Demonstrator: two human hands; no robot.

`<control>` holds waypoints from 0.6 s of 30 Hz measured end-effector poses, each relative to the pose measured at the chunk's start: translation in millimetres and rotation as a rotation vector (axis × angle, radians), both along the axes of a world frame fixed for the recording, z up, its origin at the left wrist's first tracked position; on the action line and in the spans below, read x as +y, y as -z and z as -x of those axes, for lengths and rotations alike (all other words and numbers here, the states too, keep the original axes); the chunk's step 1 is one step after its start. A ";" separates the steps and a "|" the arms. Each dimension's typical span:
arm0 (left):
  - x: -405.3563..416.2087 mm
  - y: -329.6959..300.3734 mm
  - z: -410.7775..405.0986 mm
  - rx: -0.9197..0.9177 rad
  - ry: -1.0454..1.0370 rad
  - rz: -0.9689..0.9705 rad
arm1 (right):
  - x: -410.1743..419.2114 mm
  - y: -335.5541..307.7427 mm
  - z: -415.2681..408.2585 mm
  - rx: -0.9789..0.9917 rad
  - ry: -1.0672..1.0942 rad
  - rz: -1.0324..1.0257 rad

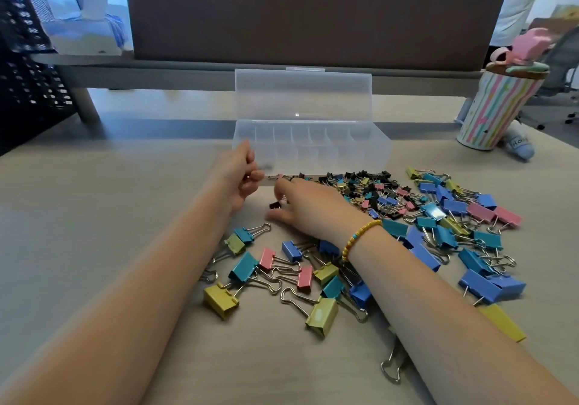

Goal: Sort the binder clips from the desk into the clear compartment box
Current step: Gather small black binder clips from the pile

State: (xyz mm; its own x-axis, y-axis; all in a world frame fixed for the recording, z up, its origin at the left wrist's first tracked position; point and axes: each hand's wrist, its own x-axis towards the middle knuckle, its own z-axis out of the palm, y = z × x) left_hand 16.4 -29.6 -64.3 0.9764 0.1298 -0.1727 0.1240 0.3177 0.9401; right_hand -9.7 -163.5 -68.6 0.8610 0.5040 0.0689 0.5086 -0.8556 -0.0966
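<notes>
The clear compartment box (pixel 369 154) stands open at the middle of the desk, its lid upright. Binder clips (pixel 438 216) in blue, teal, yellow, pink and black lie scattered in front of it, small ones near the box and large ones nearer me. My right hand (pixel 313 210), with a yellow bead bracelet on the wrist, pinches a small black binder clip (pixel 275 205) between thumb and forefinger, left of the pile. My left hand (pixel 241 174) hovers at the box's front left corner with its fingers curled; nothing shows in them. A dark blur sits in the front left compartment.
A striped cup (pixel 492 113) with a pink lid figure stands at the right. A black mesh organiser (pixel 28 69) is at the far left, a tissue box (pixel 91 29) behind it. A brown partition (pixel 313 13) closes the desk's back. A person stands beyond, top right.
</notes>
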 end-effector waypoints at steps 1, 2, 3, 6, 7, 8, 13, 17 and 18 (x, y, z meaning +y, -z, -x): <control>-0.5 0.9 -1.1 -0.009 -0.013 -0.111 | 0.3 0.5 0.0 -0.003 0.008 -0.002; -0.9 1.8 -2.4 -0.028 -0.012 -0.270 | 0.1 1.1 -0.1 0.002 0.021 0.000; -0.1 4.5 -4.6 -0.064 -0.003 -0.487 | 0.0 1.6 -0.7 0.009 0.035 0.010; 5.6 18.3 -11.9 -0.276 0.050 -1.174 | -0.5 3.8 -2.9 0.025 0.060 0.032; 7.8 22.2 -12.9 -0.291 0.101 -1.330 | -0.7 3.9 -3.4 0.033 0.065 0.034; 9.4 25.7 -13.4 -0.283 0.155 -1.469 | -1.0 4.1 -4.0 0.041 0.071 0.040; 11.0 22.8 -8.7 -0.253 0.313 -1.798 | -9.2 3.2 -7.1 0.062 0.131 0.057; 13.4 16.3 -10.9 -0.260 0.314 -1.729 | -18.6 2.4 -10.9 0.091 0.177 0.062; 12.8 15.4 -10.1 -0.263 0.327 -1.712 | -20.4 1.8 -11.5 0.109 0.182 0.044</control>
